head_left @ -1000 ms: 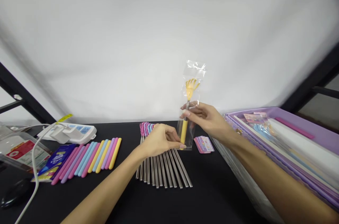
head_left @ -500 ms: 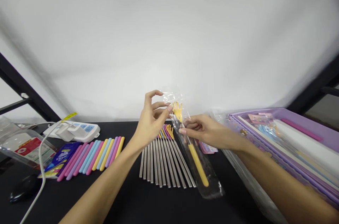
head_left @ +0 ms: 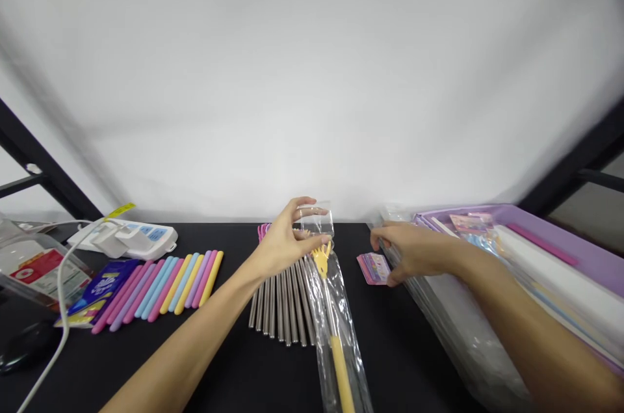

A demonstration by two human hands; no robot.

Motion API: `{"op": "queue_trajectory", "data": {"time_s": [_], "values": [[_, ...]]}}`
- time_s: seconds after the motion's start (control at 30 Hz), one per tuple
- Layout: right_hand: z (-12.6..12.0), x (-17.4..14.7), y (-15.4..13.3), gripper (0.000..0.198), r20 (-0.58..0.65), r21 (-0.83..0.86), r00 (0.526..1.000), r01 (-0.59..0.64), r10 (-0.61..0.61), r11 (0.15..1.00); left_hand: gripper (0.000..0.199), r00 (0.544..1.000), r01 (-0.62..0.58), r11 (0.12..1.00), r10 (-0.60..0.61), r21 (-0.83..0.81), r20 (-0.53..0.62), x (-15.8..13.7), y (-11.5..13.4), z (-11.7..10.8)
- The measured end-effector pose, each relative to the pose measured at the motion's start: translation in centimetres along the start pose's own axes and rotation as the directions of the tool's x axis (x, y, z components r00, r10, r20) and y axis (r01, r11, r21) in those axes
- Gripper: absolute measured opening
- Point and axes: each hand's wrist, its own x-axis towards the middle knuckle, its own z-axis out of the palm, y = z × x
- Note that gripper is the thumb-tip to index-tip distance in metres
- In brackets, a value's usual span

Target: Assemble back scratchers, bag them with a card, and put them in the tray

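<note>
My left hand (head_left: 287,240) pinches the top end of a clear plastic sleeve (head_left: 344,296). Inside the sleeve is a back scratcher (head_left: 340,361) with a yellow claw head, a metal rod and a yellow handle. My right hand (head_left: 414,250) is open, fingers curved and apart, over the edge of a pile of clear plastic sleeves (head_left: 439,315). Its thumb is beside a small stack of pink printed cards (head_left: 374,268). Partly behind my left hand and the sleeve, several metal rods with coloured claw heads (head_left: 285,309) lie fanned out on the black table.
Several pink, purple, blue and yellow handles (head_left: 160,286) lie in a row at the left. Around them are a blue packet (head_left: 104,289), a power strip (head_left: 134,239), a white cable (head_left: 61,315) and a black mouse (head_left: 29,345). A purple box (head_left: 546,234) stands at right.
My right hand has let go of the sleeved back scratcher and moved right to the cards and sleeves. The back scratcher has come nearer, still in my left hand's hold.
</note>
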Motion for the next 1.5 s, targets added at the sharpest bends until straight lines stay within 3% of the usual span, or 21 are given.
{"op": "queue_trajectory", "data": {"time_s": [0.1, 0.2, 0.37, 0.53, 0.77, 0.9, 0.97, 1.07, 1.13, 1.37, 1.5], "values": [[0.6, 0.3, 0.4, 0.059, 0.076, -0.046, 0.996, -0.039, 0.043, 0.998, 0.06, 0.998, 0.042, 0.999, -0.043, 0.01, 0.043, -0.1, -0.6, 0.5], [0.6, 0.6, -0.1, 0.057, 0.089, -0.048, 0.994, -0.058, 0.062, 0.997, 0.063, 0.998, 0.047, 0.999, -0.048, 0.015, 0.044, -0.1, -1.2, 0.9], [0.4, 0.8, -0.3, 0.054, 0.106, -0.037, 0.993, -0.051, 0.055, 0.998, 0.031, 0.999, -0.012, 0.999, 0.01, 0.039, 0.046, -0.2, -2.0, 1.6], [0.6, 0.9, 0.1, 0.057, 0.088, -0.019, 0.996, -0.029, 0.031, 0.999, 0.025, 0.992, 0.04, 0.993, -0.052, 0.109, 0.112, -0.3, -2.0, 1.9], [0.2, 0.6, 0.2, 0.056, 0.096, -0.01, 0.995, -0.017, 0.018, 1.0, 0.047, 0.995, 0.025, 0.995, -0.034, 0.098, 0.093, -0.3, -2.2, 2.1], [-0.3, 0.0, 0.6, 0.05, 0.001, 0.057, 0.998, 0.067, -0.067, 0.996, 0.054, 0.993, 0.041, 0.996, -0.05, 0.085, 0.109, -0.3, -2.8, 2.2], [-0.6, -0.3, 0.5, 0.046, -0.029, 0.215, 0.994, 0.107, -0.103, 0.971, 0.054, 0.992, 0.048, 0.996, -0.057, 0.079, 0.109, -0.3, -3.0, 2.2], [-1.0, -0.6, -0.1, 0.03, -0.028, 0.541, 0.981, 0.177, -0.193, 0.822, 0.055, 0.993, 0.042, 0.997, -0.049, 0.067, 0.103, -0.3, -3.2, 2.3], [-1.3, -0.7, -0.9, 0.018, -0.09, 0.621, 0.964, 0.252, -0.251, 0.743, 0.056, 0.993, 0.041, 0.998, -0.047, 0.057, 0.107, -0.3, -3.0, 2.3], [-1.6, -0.4, -2.9, 0.014, -0.39, 0.54, 0.9, 0.394, -0.193, 0.744, 0.06, 0.987, 0.031, 0.998, -0.04, 0.061, 0.156, -0.5, -2.4, 2.4], [-0.9, 0.1, -3.3, 0.016, -0.536, 0.47, 0.825, 0.469, -0.18, 0.748, 0.068, 0.99, 0.033, 0.999, -0.038, 0.039, 0.139, -0.5, -2.6, 2.5]]}}
